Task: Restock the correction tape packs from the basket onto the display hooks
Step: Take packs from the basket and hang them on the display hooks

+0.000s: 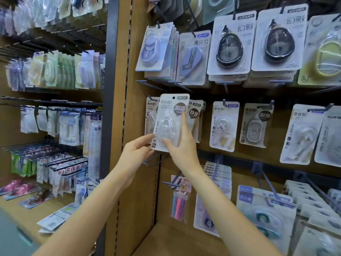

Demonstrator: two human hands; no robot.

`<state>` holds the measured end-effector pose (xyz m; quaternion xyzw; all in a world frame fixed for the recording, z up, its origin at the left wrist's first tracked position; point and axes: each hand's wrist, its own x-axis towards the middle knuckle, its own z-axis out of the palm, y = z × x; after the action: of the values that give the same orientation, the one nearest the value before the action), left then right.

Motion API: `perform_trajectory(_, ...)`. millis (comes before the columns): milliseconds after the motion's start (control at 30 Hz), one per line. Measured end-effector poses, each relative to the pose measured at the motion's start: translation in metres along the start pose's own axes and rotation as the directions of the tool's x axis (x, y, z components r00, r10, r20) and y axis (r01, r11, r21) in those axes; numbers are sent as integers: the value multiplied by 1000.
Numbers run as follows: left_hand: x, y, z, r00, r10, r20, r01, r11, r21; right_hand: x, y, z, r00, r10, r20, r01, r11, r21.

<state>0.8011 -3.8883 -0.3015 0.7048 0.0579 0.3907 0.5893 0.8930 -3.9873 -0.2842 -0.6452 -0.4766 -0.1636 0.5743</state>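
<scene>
Starting at our left hand [135, 154], we pinch the lower left corner of the pack [170, 122] between thumb and fingertips. It is a thin grip on a slick card edge. If the card twists there, we judge the pack could slip out and drop toward the shelf [184, 239] below.

The pack itself sits in front of the middle row, its punched hole [173, 97] at the top and not yet on any hook. It is a flat, pale card with rounded corners and a clear, glossy blister bulging over a teardrop-shaped dispenser. The hole is small. Missing the tip would likely bend the card or tear the hole's rim.

Our right hand [181, 143] holds the pack's right side, the thumb on the blister and a finger stretched up along the card's edge. Pressing hard there could dent the thin plastic.

Just behind, the hook [151, 98] already carries similar packs, and we cannot see its tip clearly. Pushing against them could knock one loose. Further right hang more carded tapes [224, 125], matte card with shiny domes, on slim dark metal pegs. The basket is out of view.
</scene>
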Motion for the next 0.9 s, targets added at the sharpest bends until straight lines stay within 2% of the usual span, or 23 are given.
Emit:
perform_trajectory(100,1,1,-2,1000,-1,10,1,1000,2,-1,7,-8,999,34,-17,-33,997,63)
perform_trajectory(333,1,1,2,1000,-14,-17,12,997,-74,0,6,-26,993,69,101,-81,990,119)
perform_trajectory(567,-9,-11,-13,983,-10,-183,10,1000,-1,-5,-5,-6,963,60,264,-82,994,73)
perform_trajectory(767,-8,-11,-26,965,81,-251,-46,989,142,-1,-10,21,973,15,229,-31,997,67)
perform_trajectory(900,-2,-12,-30,979,77,-190,-40,980,195,15,-9,28,977,31,211,-56,992,110)
